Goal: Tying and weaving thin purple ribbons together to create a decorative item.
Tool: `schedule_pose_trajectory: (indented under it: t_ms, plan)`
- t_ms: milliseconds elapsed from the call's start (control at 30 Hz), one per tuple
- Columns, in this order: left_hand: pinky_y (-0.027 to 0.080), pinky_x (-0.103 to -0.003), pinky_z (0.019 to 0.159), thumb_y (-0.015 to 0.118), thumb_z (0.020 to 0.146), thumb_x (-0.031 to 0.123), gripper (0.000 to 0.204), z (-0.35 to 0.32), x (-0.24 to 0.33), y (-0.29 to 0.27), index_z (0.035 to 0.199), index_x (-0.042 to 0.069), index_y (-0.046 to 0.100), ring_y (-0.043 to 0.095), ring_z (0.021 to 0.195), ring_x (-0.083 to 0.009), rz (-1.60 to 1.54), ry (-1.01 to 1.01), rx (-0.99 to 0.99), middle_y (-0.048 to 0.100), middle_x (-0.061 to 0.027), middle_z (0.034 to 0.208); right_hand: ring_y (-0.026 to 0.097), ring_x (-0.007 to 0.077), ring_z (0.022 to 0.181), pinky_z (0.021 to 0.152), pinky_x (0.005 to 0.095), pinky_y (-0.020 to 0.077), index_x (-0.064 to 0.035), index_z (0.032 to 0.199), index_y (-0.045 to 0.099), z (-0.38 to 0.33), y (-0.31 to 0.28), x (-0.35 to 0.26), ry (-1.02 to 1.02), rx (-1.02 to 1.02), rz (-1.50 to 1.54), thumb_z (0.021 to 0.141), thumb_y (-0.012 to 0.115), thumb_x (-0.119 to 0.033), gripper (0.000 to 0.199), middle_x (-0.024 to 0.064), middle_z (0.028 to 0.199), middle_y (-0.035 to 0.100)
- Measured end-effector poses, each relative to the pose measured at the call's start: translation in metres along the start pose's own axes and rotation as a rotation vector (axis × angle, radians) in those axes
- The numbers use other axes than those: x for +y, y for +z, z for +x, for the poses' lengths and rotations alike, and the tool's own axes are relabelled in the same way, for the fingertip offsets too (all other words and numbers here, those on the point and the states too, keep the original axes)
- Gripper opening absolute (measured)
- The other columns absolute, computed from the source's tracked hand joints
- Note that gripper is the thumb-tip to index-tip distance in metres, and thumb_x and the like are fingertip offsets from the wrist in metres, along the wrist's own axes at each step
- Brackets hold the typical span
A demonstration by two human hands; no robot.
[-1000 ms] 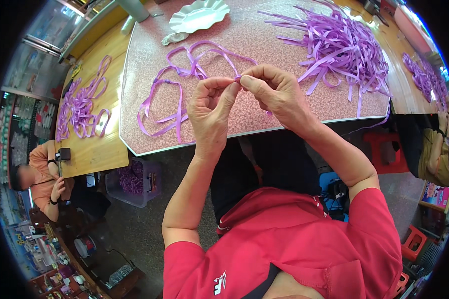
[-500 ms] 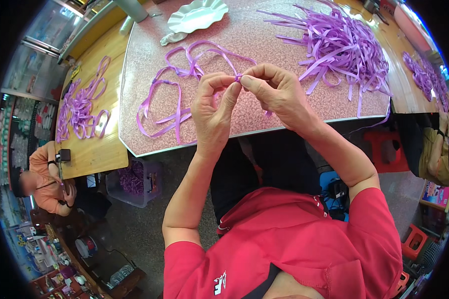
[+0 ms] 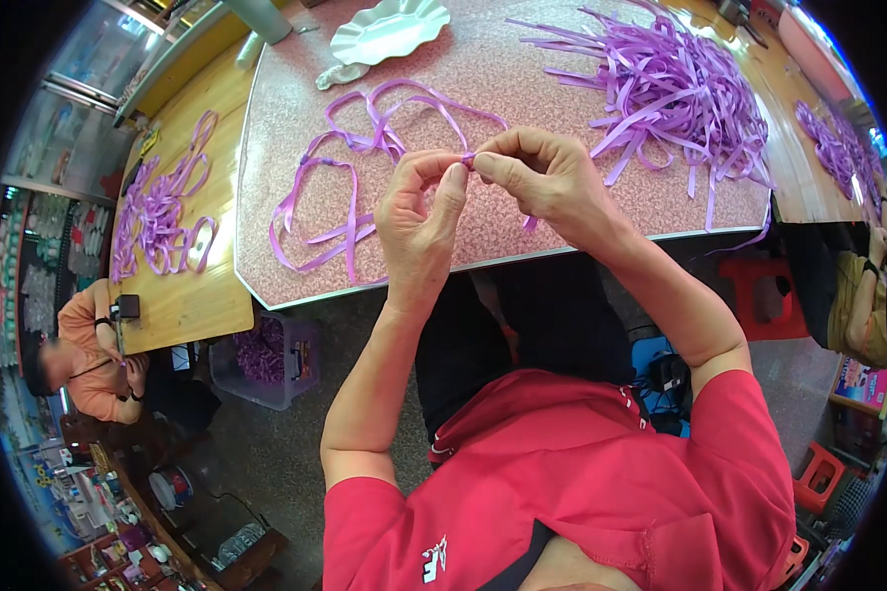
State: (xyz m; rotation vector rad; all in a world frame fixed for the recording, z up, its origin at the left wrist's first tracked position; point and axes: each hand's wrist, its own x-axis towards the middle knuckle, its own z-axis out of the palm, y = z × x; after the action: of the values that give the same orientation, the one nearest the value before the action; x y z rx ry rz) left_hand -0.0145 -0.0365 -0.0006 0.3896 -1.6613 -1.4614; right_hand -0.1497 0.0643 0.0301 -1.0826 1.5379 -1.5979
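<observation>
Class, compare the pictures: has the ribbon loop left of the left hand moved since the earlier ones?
No, not visibly: the loop keeps its place against the left edge of the table.

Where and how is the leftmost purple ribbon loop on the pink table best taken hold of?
Probably pinch the ribbon loop at its left bend, from above on the person's left: the thin band curves openly there, well away from the left hand.
</observation>
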Motion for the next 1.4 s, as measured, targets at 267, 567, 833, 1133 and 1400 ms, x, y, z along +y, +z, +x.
schedule_pose_trajectory:
  t_ms: [267,567,833,1133,1400]
  plan:
    - [0.048,-0.028,0.081,0.066,0.091,0.003,0.010,0.000,-0.003,0.004,0.100,0.000,0.065,0.059,0.091,-0.0151,0.156,0.122,0.033,0.063,-0.0075,0.099,0.038,-0.0015,0.052,0.045,0.0156,0.0292,-0.0032,0.101,0.067,0.003,-0.004,-0.003,0.328,-0.098,0.481,0.095,0.066,-0.020,0.018,-0.0041,0.075,0.057]
    - [0.049,-0.037,0.079,0.069,0.082,-0.005,0.021,0.009,-0.005,0.000,0.102,0.002,0.067,0.062,0.089,-0.0289,0.577,0.673,0.042,0.064,-0.0112,0.091,0.036,-0.0016,0.052,0.043,0.0147,0.0284,-0.0036,0.097,0.066,0.003,-0.006,-0.001,0.334,-0.150,0.574,0.096,0.065,-0.020,0.016,-0.0043,0.075,0.056]
    - [0.049,-0.036,0.079,0.071,0.081,-0.004,0.019,0.007,0.000,-0.004,0.095,0.003,0.061,0.063,0.088,-0.0271,0.439,0.439,-0.051,0.065,-0.0119,0.094,0.034,-0.0025,0.050,0.042,0.0143,0.0267,-0.0046,0.096,0.066,0.005,-0.008,-0.004,0.346,-0.142,0.453,0.095,0.066,-0.021,0.017,-0.0062,0.071,0.052]
    - [0.049,-0.035,0.082,0.070,0.082,-0.001,0.016,0.007,0.001,-0.008,0.095,0.002,0.060,0.064,0.091,-0.0250,0.322,0.332,-0.139,0.064,-0.0120,0.095,0.034,-0.0031,0.049,0.041,0.0137,0.0252,-0.0056,0.092,0.064,0.004,-0.014,-0.004,0.415,-0.203,0.533,0.095,0.066,-0.020,0.015,-0.0058,0.070,0.053]
    - [0.049,-0.037,0.081,0.071,0.081,-0.001,0.019,0.007,0.002,-0.008,0.097,0.003,0.061,0.064,0.090,-0.0267,0.425,0.380,-0.110,0.064,-0.0121,0.094,0.034,-0.0027,0.048,0.041,0.0142,0.0248,-0.0071,0.090,0.064,0.004,-0.012,-0.003,0.404,-0.202,0.488,0.094,0.066,-0.020,0.014,-0.0068,0.070,0.053]
